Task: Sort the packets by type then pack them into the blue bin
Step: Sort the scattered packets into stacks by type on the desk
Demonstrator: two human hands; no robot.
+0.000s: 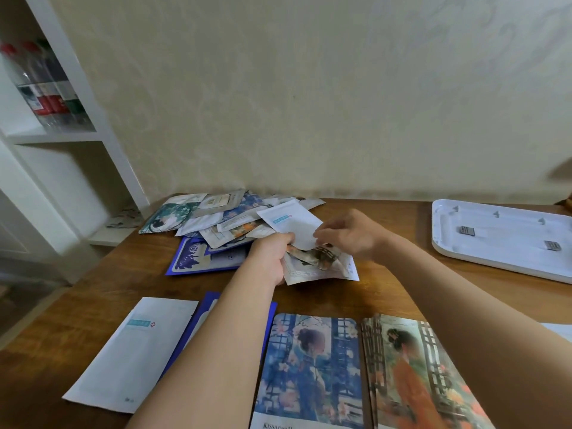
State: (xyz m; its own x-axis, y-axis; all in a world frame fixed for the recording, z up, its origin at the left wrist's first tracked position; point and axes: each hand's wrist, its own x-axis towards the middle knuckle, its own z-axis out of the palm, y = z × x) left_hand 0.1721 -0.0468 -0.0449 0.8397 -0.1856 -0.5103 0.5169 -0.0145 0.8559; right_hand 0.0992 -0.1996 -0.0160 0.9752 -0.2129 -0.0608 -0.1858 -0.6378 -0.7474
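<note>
A loose pile of mixed packets [216, 221] lies at the back of the wooden table [387, 283]. My left hand [272, 258] grips a few packets, among them an orange-patterned one [322, 261]. My right hand [349, 233] pinches the lower corner of a white packet [291, 224] with a teal label, held just above the pile. Near me lie sorted packets: a white one [133, 351], a dark blue one [204, 314] partly under my left arm, a blue portrait packet [309, 366] and an orange portrait packet [418, 376]. No blue bin is visible.
A white tray-like lid [501, 239] rests on the table at the right. A white shelf unit [62, 119] with several bottles [46, 88] stands at the left. A pale wall runs directly behind the table. Another dark blue packet [192, 258] lies at the pile's near-left edge.
</note>
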